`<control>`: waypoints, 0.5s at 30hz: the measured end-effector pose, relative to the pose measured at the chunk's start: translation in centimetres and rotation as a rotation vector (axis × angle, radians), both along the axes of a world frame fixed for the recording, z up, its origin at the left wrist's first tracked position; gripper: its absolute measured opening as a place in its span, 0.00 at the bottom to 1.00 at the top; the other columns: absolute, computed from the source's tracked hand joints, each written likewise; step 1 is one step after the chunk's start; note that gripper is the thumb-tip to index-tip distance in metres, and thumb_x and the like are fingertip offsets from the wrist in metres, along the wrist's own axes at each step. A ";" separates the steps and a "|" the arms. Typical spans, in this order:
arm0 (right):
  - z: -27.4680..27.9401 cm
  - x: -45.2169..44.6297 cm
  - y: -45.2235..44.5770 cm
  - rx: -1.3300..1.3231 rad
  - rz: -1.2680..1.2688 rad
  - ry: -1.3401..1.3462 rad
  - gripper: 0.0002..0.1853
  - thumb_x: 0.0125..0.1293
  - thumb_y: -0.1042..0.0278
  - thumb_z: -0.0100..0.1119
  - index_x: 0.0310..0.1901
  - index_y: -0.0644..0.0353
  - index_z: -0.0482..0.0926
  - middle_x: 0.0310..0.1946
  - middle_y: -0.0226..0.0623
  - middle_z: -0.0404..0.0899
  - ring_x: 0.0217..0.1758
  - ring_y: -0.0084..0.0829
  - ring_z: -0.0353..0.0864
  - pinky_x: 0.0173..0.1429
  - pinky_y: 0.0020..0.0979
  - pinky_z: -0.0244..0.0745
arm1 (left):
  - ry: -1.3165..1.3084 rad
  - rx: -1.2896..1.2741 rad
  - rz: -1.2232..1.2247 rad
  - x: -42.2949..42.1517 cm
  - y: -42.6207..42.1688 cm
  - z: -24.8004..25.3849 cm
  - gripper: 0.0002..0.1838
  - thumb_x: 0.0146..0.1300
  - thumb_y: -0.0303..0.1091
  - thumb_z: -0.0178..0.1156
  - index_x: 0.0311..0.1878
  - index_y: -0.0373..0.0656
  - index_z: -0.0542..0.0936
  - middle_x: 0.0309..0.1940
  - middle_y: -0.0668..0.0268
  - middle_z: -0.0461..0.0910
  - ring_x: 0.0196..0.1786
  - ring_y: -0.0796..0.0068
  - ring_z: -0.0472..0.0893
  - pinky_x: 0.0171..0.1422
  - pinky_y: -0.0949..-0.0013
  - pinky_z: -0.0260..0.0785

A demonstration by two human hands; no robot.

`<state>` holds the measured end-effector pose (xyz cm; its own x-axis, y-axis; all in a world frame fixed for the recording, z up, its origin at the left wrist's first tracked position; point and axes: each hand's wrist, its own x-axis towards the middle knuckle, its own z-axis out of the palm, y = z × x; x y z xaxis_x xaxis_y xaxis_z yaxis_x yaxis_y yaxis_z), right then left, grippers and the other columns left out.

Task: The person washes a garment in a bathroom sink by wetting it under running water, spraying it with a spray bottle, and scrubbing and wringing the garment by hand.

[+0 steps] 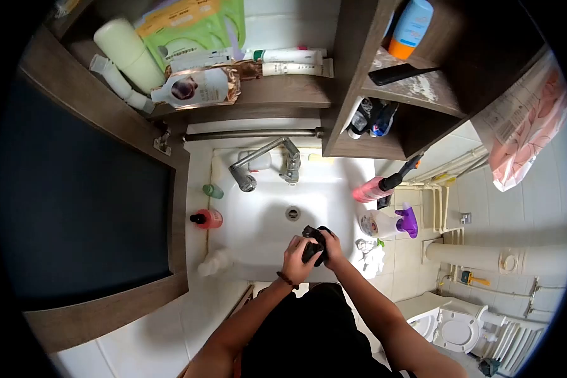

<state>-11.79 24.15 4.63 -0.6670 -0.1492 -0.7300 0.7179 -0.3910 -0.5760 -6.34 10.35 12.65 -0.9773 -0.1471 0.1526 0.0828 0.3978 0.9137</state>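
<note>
My left hand (297,257) and my right hand (334,248) are close together over the front part of the white sink (258,211). Both are closed around a crumpled black cloth item (315,236), which bulges out between and above the fingers. Its exact kind cannot be made out. Beyond the hands lies the round drain (293,213). At the back of the basin stands a chrome faucet (290,165), its spout swung to the left.
Pink (213,218) and green bottles stand on the left rim. To the right are a pink pump bottle (370,189) and a purple-topped spray bottle (384,223). An open cabinet door (94,201) juts out at left; shelves (283,91) hold toiletries overhead.
</note>
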 end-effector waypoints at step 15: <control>9.2 0.4 -1.2 0.409 0.507 1.160 0.18 0.45 0.88 0.60 0.40 0.63 0.81 0.53 0.46 0.79 0.56 0.47 0.82 0.62 0.34 0.75 | -0.758 1.569 0.363 -0.2 -4.9 -5.0 0.18 0.76 0.48 0.60 0.53 0.43 0.81 0.47 0.61 0.87 0.51 0.63 0.88 0.57 0.58 0.84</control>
<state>-11.37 22.99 13.85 -0.8655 -0.4717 0.1685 -0.2517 0.1188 -0.9605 -6.58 5.43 7.62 -0.6483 0.0990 -0.7549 -0.3816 -0.9002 0.2097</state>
